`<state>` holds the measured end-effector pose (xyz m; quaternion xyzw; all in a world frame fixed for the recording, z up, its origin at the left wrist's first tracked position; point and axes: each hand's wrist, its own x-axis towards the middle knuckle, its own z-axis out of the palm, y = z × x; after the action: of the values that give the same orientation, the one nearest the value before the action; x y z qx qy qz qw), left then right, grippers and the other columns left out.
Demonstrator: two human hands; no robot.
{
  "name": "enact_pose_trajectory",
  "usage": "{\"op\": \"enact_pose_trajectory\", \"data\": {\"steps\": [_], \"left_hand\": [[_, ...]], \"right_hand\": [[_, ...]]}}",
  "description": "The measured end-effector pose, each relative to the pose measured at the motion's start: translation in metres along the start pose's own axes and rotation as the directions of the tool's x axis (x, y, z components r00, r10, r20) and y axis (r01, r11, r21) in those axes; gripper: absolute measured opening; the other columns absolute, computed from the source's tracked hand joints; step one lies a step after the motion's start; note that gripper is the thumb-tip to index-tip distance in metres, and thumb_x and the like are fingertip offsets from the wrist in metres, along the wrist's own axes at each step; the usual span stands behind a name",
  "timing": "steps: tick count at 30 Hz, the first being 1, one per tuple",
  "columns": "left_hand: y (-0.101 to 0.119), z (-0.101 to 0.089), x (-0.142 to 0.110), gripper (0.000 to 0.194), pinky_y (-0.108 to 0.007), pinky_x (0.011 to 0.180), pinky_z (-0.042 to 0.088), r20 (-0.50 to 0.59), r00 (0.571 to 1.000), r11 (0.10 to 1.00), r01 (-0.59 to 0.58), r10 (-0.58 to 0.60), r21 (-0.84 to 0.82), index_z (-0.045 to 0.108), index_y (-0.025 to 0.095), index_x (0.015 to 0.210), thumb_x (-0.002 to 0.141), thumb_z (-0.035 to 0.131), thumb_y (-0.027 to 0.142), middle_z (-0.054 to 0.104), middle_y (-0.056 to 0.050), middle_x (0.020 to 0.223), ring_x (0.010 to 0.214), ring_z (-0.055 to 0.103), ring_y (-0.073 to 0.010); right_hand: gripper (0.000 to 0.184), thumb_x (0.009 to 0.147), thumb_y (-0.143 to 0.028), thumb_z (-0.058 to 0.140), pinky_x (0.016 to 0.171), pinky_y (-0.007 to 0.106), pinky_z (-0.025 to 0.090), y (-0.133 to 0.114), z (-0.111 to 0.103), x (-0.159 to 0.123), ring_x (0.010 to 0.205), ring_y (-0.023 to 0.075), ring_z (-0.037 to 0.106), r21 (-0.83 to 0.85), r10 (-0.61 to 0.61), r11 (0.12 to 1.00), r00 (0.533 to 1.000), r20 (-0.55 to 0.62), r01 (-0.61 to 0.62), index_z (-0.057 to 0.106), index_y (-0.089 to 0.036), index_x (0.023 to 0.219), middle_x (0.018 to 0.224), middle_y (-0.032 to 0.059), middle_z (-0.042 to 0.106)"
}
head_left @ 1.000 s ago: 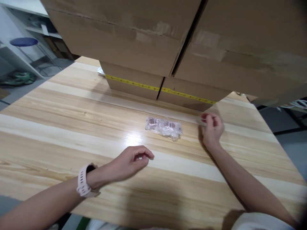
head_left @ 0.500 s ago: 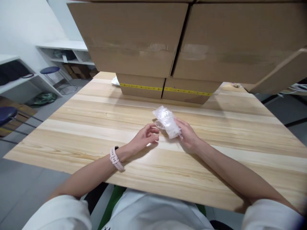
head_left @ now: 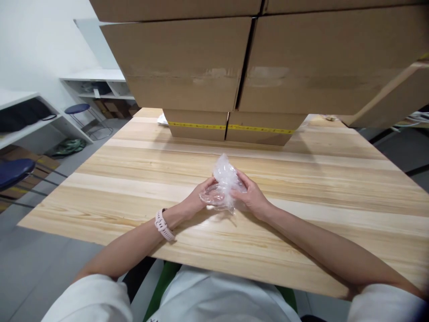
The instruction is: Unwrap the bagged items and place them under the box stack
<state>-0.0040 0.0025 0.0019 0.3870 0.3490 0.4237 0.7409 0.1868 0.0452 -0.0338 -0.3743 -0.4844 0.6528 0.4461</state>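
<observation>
Right hand (head_left: 253, 197) gripped plastic wrap (head_left: 225, 174), thumb in front; left hand (head_left: 194, 199) held its other side, fingertips partly hidden. Wrap sat bunched between hands, over table (head_left: 127, 188). Pick-up looked done, letting go not yet; whether wrap was open, could not tell. Pale wood spread around hands. Boxes (head_left: 187, 62) stacked beyond; stools (head_left: 16, 172), shelves (head_left: 110, 90) far left of hands.

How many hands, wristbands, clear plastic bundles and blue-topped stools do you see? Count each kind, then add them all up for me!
Hands: 2, the left hand and the right hand
Pale pink wristband: 1
Clear plastic bundle: 1
Blue-topped stools: 2, the nearer stool and the farther stool
Total: 6
</observation>
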Motion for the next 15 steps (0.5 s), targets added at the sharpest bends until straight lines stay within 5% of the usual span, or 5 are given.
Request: {"op": "enact_pose_trajectory", "data": {"steps": [3,8,12,15], "left_hand": [[-0.001,-0.008,0.004,0.052,-0.031,0.070,0.057,-0.083,0.996,0.999,0.045,-0.045,-0.003,0.067,0.015,0.118,0.072,0.090,0.023,0.075,-0.008,0.097,0.075,0.070,-0.0167],[0.013,-0.032,0.013,0.031,-0.018,0.043,0.037,-0.268,0.961,0.989,-0.026,0.065,0.147,0.071,0.013,0.098,0.069,0.080,0.014,0.065,0.001,0.067,0.046,0.049,-0.0058],[0.016,-0.039,0.016,0.021,-0.021,0.051,0.045,-0.328,0.930,0.970,-0.093,0.165,0.224,0.073,0.015,0.094,0.074,0.078,0.022,0.067,-0.001,0.077,0.057,0.057,-0.0092],[0.009,-0.035,0.013,0.036,-0.032,0.081,0.057,-0.226,0.919,0.858,-0.184,0.323,0.479,0.073,0.023,0.117,0.081,0.079,0.025,0.072,-0.008,0.111,0.097,0.069,-0.0199]], "right_hand": [[0.083,0.059,-0.034,0.096,0.107,0.039,0.050,-0.002,-0.004,0.002,0.120,0.0255,0.065,0.000,0.025,1.000,0.998,-0.056,-0.025,0.066,-0.025,0.136,0.136,0.0082,0.069],[0.063,0.069,-0.041,0.093,0.090,0.035,0.058,-0.007,-0.021,0.014,0.099,0.0190,0.069,0.192,0.130,0.975,0.986,-0.102,-0.108,0.071,-0.030,0.127,0.124,0.0037,0.073],[0.077,0.072,-0.041,0.091,0.091,0.037,0.059,-0.007,-0.032,0.020,0.103,0.0197,0.068,0.104,0.070,0.993,0.995,-0.077,-0.062,0.061,-0.041,0.143,0.131,0.0008,0.070],[0.077,0.079,-0.044,0.086,0.102,0.042,0.055,-0.006,-0.033,0.015,0.118,0.0230,0.065,-0.069,-0.005,0.998,0.999,0.053,0.009,0.056,-0.042,0.150,0.144,0.0033,0.064]]}}
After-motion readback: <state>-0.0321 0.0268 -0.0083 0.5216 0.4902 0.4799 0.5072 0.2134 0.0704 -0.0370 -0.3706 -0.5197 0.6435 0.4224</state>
